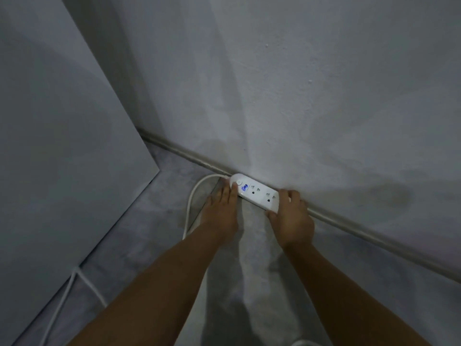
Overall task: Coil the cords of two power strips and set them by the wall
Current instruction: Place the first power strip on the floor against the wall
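Note:
A white power strip with a blue logo and two socket sets lies on the floor against the foot of the wall. My left hand touches its near-left end with straight fingers. My right hand grips the strip's right end, fingers curled over it. The strip's white cord leaves the left end, curves down toward me and passes behind my left forearm. More white cord runs along the floor at the lower left.
A large grey panel leans at the left, its edge meeting the grey floor. A baseboard ridge runs along the wall's foot. A bit of white cord shows at the bottom edge.

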